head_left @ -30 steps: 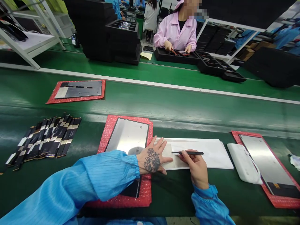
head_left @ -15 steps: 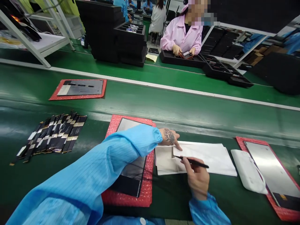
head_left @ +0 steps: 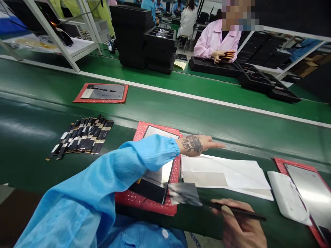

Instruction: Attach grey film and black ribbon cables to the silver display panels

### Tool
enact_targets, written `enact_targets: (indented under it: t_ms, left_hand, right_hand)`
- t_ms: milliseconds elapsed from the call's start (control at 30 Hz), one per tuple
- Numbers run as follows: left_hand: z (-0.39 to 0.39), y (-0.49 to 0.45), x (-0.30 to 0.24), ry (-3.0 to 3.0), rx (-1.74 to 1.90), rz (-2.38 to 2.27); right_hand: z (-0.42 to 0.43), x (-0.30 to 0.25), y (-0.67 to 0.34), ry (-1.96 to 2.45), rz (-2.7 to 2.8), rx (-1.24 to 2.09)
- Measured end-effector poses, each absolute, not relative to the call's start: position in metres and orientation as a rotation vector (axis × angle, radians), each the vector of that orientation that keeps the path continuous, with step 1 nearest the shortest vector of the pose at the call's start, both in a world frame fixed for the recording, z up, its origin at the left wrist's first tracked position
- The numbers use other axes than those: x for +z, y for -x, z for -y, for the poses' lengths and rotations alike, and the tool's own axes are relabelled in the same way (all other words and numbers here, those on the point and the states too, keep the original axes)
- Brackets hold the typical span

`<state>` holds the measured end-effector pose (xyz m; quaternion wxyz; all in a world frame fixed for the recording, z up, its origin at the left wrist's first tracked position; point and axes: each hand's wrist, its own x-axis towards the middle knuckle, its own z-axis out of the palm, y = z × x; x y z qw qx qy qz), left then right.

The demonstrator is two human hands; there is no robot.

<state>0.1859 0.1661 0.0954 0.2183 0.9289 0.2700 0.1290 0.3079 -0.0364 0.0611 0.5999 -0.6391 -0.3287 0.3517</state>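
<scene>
My right hand (head_left: 243, 224) pinches a pair of black tweezers (head_left: 250, 213), whose tips hold a thin grey square film (head_left: 184, 193). The film is blurred by motion and hangs at the right edge of a display panel (head_left: 151, 193), which lies on red bubble wrap (head_left: 137, 206). With fingers stretched out to the right, my left hand (head_left: 200, 144) is above the far left corner of the white sheets (head_left: 240, 172) and holds nothing. A greyish strip (head_left: 207, 178) lies on those sheets. My left sleeve hides part of the panel.
Many black flex strips (head_left: 88, 136) lie fanned at the left. Another panel (head_left: 108, 92) on red wrap is farther back. To the right are a white case (head_left: 288, 196) and a panel (head_left: 310, 186). Across the bench, a person in pink (head_left: 219, 41) works over a black tray (head_left: 214, 67).
My right hand and the tweezers have come toward me, lifting the grey film off the white sheets and over beside the panel. My left hand has risen off the sheets, fingers straightened.
</scene>
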Motion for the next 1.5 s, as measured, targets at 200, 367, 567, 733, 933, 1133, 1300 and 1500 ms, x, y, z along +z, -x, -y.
enact_targets:
  t_ms: [200, 367, 567, 733, 933, 1133, 1300, 1500]
  left_hand:
    - [-0.102, -0.072, 0.097, -1.798, 0.469, -1.081]
    - [-0.047, -0.026, 0.062, -1.060, 0.306, -1.049]
    - [-0.039, -0.032, 0.053, -0.826, 0.334, -0.985]
    - [-0.040, -0.038, 0.050, -0.800, 0.333, -1.027]
    - [-0.045, -0.025, 0.056, -0.916, 0.418, -1.111]
    - [-0.051, -0.004, 0.062, -1.194, 0.333, -1.187]
    - [-0.051, -0.005, 0.062, -1.393, 0.252, -1.216]
    - [-0.046, -0.002, 0.054, -1.530, 0.280, -1.222]
  right_hand:
    - [0.035, 0.059, -0.294, 1.473, 0.651, 0.860]
    - [0.029, 0.065, -0.275, 1.472, 0.631, 0.836]
    - [0.029, 0.075, -0.250, 1.444, 0.682, 0.850]
    - [0.032, 0.073, -0.242, 1.420, 0.696, 0.822]
    - [0.045, 0.047, -0.247, 1.472, 0.679, 0.726]
    - [0.059, 0.022, -0.232, 1.629, 0.662, 0.888]
    - [0.062, 0.010, -0.221, 1.611, 0.719, 0.796]
    - [0.060, 0.010, -0.218, 1.584, 0.792, 0.777]
